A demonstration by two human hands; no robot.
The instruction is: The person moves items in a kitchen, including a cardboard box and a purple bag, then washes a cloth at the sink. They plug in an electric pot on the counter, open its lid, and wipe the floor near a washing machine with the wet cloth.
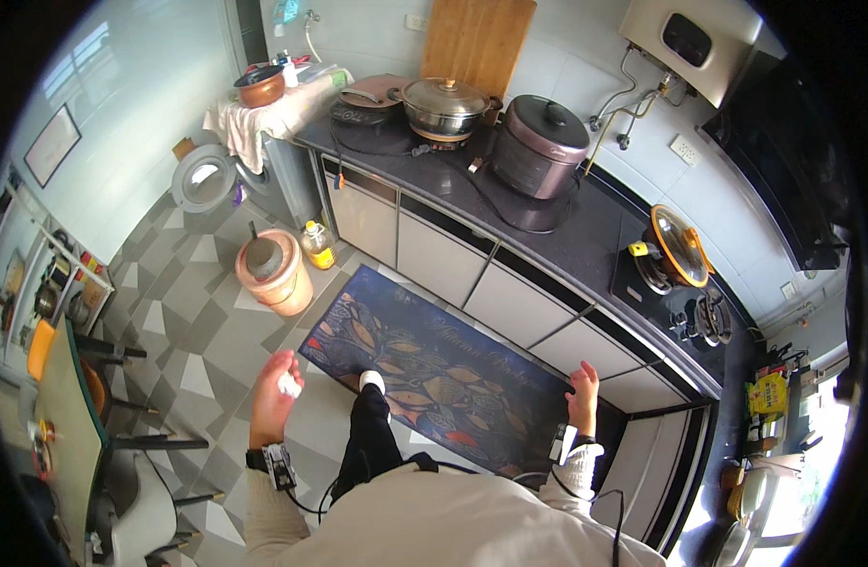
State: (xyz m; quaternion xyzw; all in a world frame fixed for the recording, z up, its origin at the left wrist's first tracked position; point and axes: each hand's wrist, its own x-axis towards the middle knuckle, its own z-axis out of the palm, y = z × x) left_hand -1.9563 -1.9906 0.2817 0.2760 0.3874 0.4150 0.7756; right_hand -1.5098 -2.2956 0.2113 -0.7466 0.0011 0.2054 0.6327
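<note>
White item: a small white item (289,386) shows at the thumb side of your left hand (276,392); its long axis and exact kind cannot be told.
Nearer hand: the left; your right hand (583,392) is well apart, across your body.
Left grip: fingers loosely bent and pointing ahead; you cannot tell from this view whether they clasp the white item.
Right grip: released, fingers slightly curled, nothing visible between them.
Bucket: the pink bucket (287,300) stands on the floor ahead of your left hand, not touched, with a grey handled pan (265,257) at its top.
Oil bottle: the yellow-labelled bottle (317,248) stands just right of the bucket.
Floor mat: the dark leaf-patterned mat (453,364) lies between your hands in the view, long axis running along the cabinet fronts.
Surface: the black surface (434,175) is beyond the mat, apart from both hands.
Forearm pose: both forearms forward, hands raised, one to each side.
</note>
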